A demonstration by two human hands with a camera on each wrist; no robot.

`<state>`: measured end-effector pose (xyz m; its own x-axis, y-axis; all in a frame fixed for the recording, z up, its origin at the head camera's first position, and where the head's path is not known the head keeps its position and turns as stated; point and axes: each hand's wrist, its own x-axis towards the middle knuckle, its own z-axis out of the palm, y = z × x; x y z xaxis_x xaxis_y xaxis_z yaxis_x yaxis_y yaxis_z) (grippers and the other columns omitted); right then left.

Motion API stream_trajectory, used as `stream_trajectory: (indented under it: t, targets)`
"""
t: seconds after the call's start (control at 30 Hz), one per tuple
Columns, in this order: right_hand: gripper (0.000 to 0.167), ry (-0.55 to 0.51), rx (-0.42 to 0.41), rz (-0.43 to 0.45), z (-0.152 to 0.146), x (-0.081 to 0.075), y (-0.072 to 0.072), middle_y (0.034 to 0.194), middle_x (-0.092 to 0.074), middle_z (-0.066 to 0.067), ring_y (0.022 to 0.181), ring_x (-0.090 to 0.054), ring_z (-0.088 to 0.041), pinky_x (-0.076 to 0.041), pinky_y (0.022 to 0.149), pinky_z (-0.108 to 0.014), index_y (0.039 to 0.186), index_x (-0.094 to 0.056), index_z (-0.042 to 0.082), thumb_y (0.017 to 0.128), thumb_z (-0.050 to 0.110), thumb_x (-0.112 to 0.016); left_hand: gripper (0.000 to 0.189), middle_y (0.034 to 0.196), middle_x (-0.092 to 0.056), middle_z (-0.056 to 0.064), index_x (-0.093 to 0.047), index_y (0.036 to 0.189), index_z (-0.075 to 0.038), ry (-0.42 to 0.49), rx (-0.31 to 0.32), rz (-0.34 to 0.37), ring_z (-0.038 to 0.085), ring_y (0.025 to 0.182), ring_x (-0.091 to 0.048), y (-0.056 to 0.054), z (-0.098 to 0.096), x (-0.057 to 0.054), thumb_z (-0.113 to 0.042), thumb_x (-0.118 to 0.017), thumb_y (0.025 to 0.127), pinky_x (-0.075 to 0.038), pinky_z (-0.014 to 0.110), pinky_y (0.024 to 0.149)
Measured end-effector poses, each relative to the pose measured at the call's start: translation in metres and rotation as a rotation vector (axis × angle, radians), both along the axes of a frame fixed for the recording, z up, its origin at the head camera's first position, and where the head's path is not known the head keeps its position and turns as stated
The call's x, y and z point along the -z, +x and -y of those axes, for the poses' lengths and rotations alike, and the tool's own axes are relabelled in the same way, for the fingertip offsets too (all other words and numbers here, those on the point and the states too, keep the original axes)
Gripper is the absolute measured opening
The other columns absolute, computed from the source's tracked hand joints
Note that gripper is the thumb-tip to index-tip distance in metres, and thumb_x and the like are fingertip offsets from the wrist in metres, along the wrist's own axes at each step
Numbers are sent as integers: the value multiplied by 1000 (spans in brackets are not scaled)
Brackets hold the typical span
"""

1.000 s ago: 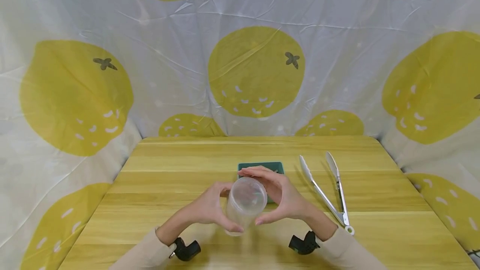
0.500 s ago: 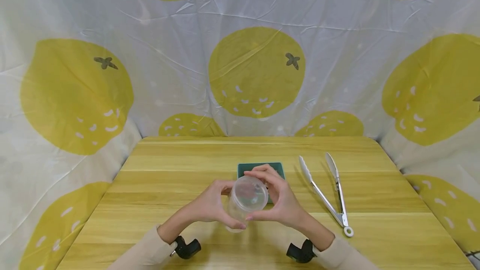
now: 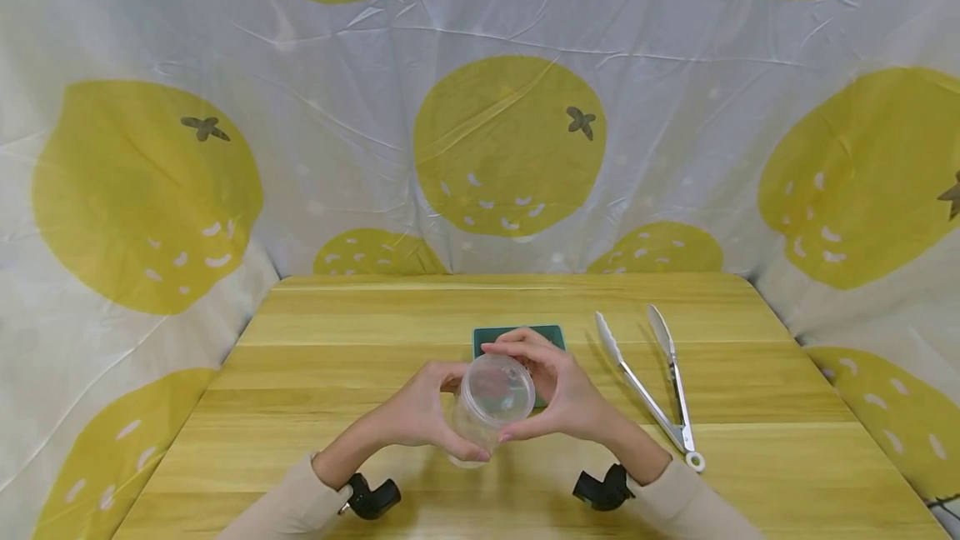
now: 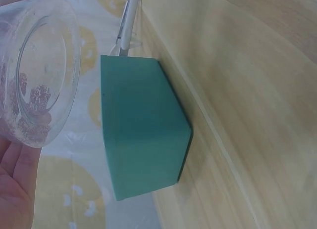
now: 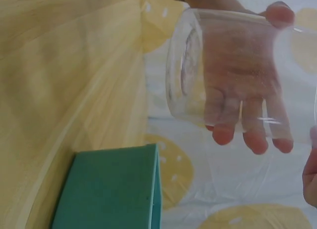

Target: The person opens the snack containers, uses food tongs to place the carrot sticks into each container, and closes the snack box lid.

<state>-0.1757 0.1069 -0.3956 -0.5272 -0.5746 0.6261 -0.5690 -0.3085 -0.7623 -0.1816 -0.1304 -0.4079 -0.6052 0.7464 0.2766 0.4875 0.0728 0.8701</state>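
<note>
My left hand (image 3: 416,411) grips the side of a clear jar (image 3: 471,425), held tilted above the table. Its thumb lies on the near side, and the fingers reach round behind, as the right wrist view shows through the jar wall (image 5: 182,70). My right hand (image 3: 564,398) holds the jar's round translucent lid (image 3: 498,387), thumb in front and fingers at the far rim. Only a little of the right fingers (image 5: 310,182) enters the right wrist view. Reddish patches show through the jar's base (image 4: 49,56) in the left wrist view.
A green box (image 4: 141,115) stands on the wooden table (image 3: 337,323) just behind the jar, its inside mostly hidden by my hands. Spread metal tongs (image 3: 652,398) lie to the right. A lemon-print cloth (image 3: 322,148) hangs round the table's back and sides.
My right thumb and fingers, spread apart from the jar at first, have come in round the lid. My left hand keeps its grip with little movement.
</note>
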Motion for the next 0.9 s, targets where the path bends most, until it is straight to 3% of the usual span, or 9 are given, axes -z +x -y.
stream_trajectory:
  t: [0.7, 0.9]
  targets:
    - [84, 84, -102, 15, -8, -4, -5, 135, -38, -27, 125, -43, -35, -45, 102, -47, 146, -39, -12, 75, -7, -84, 65, 116, -71, 2, -63, 129, -14, -20, -19, -41, 22, 107, -66, -2, -1, 5, -24, -92, 71, -52, 40, 93]
    - [92, 71, -2, 6, -6, -2, -1, 136, -36, -27, 122, -43, -37, -43, 104, -41, 147, -39, -10, 70, 0, -90, 62, 115, -70, -1, -64, 126, -14, -4, -30, -59, 20, 105, -66, -1, -3, 5, -23, -92, 71, -53, 39, 92]
